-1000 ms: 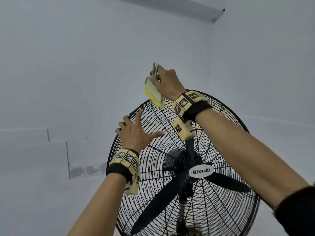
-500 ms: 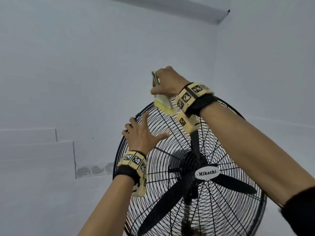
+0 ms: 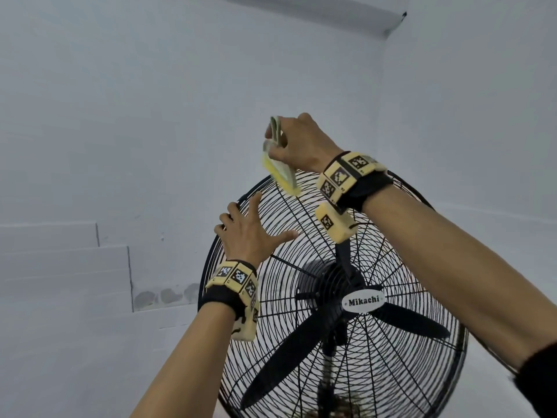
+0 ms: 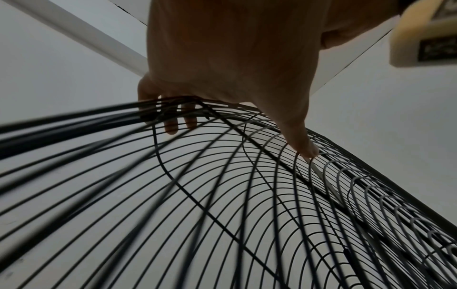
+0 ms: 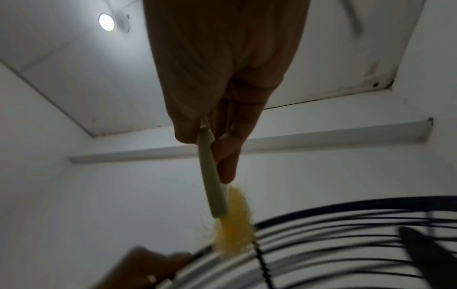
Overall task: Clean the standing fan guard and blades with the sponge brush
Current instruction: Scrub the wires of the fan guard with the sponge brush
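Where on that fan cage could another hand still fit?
The guard's lower right, below the Mikachi badge, is bare. The top rim is crowded: the left hand rests there, and the right hand holds the sponge brush beside it.

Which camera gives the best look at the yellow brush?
The right wrist view: the sponge brush fills mid-frame, its yellow tip meeting the fan guard. The head view shows it smaller, held by the right hand. The left wrist view misses it.
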Tool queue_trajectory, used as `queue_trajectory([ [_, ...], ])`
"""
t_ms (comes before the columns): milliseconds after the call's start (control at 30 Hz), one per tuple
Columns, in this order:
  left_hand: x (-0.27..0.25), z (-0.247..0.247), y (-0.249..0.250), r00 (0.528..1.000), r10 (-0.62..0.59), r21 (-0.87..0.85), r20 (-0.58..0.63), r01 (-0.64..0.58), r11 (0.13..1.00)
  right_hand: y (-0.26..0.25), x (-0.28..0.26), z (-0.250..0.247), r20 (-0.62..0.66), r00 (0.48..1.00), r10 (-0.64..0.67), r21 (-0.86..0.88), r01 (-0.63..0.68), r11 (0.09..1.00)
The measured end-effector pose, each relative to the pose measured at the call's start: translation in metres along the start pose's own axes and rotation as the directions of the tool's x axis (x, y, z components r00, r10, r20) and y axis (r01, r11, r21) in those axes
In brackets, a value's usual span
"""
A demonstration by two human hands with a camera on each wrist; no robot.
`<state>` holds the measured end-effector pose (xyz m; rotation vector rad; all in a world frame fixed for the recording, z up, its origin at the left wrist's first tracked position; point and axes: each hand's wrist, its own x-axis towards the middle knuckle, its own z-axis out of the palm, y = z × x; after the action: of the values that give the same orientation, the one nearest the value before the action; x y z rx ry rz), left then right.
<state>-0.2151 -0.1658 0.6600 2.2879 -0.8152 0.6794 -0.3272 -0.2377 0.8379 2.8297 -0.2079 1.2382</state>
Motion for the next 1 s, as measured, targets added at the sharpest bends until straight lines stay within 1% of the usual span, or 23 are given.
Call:
queue_trajectory([
  [67,0.0,0.001,0.0,1.0,-0.006,0.007,-0.006,0.006,1.0,0.008,-0.01,0.006,0.011,1.0,-0.01,0.017,0.01,1.0],
  [200,0.002,0.002,-0.002,1.0,-0.019,0.003,-0.003,0.019,1.0,0.021,-0.021,0.004,0.084,0.996,-0.017,-0.026,0.02,0.999],
  [233,0.002,0.002,-0.003,1.0,-0.019,0.003,-0.004,0.019,1.0,0.022,-0.024,0.003,0.064,0.998,-0.029,-0.017,0.03,0.999],
  [333,0.002,0.003,-0.003,1.0,-0.02,0.0,-0.014,0.02,1.0,0.025,-0.037,0.01,-0.143,0.988,-0.062,0.128,0.081,0.988],
  [367,0.002,0.004,-0.003,1.0,-0.019,-0.003,-0.02,0.019,1.0,0.027,-0.042,0.013,-0.156,0.985,-0.069,0.153,0.093,0.984],
  [467,0.003,0.004,-0.003,1.0,-0.021,-0.004,-0.015,0.021,1.0,0.035,-0.055,0.021,-0.038,0.998,-0.05,0.121,0.054,0.991],
  [533,0.004,0.004,-0.004,1.0,-0.026,-0.006,-0.011,0.026,1.0,0.037,-0.055,0.019,-0.003,0.998,-0.056,0.058,0.056,0.997],
  [600,0.005,0.004,-0.003,1.0,-0.025,-0.004,-0.015,0.025,1.0,0.034,-0.054,0.016,-0.054,0.996,-0.072,0.046,0.075,0.996],
  [667,0.004,0.005,-0.003,0.999,-0.027,-0.003,-0.019,0.026,1.0,0.034,-0.058,0.017,-0.143,0.986,-0.083,0.113,0.099,0.989],
  [700,0.004,0.005,-0.003,0.999,-0.026,-0.004,-0.021,0.026,1.0,0.035,-0.062,0.02,-0.148,0.985,-0.091,0.128,0.11,0.986],
  [767,0.004,0.005,-0.004,0.999,-0.024,-0.003,-0.023,0.024,1.0,0.039,-0.071,0.026,-0.083,0.993,-0.087,0.117,0.097,0.988],
  [833,0.004,0.005,-0.007,0.999,-0.029,-0.008,-0.018,0.029,1.0,0.045,-0.073,0.026,-0.013,0.999,-0.051,0.057,0.052,0.997],
  [867,0.004,0.004,-0.007,0.999,-0.031,-0.011,-0.018,0.031,0.999,0.045,-0.073,0.023,0.001,0.999,-0.047,0.03,0.046,0.998],
  [900,0.004,0.004,-0.007,0.999,-0.031,-0.012,-0.018,0.03,0.999,0.045,-0.073,0.021,-0.012,0.999,-0.053,0.035,0.053,0.998],
  [1000,0.003,0.003,-0.006,0.999,-0.03,-0.017,-0.017,0.029,0.999,0.041,-0.08,0.022,-0.121,0.99,-0.069,0.21,0.094,0.973],
])
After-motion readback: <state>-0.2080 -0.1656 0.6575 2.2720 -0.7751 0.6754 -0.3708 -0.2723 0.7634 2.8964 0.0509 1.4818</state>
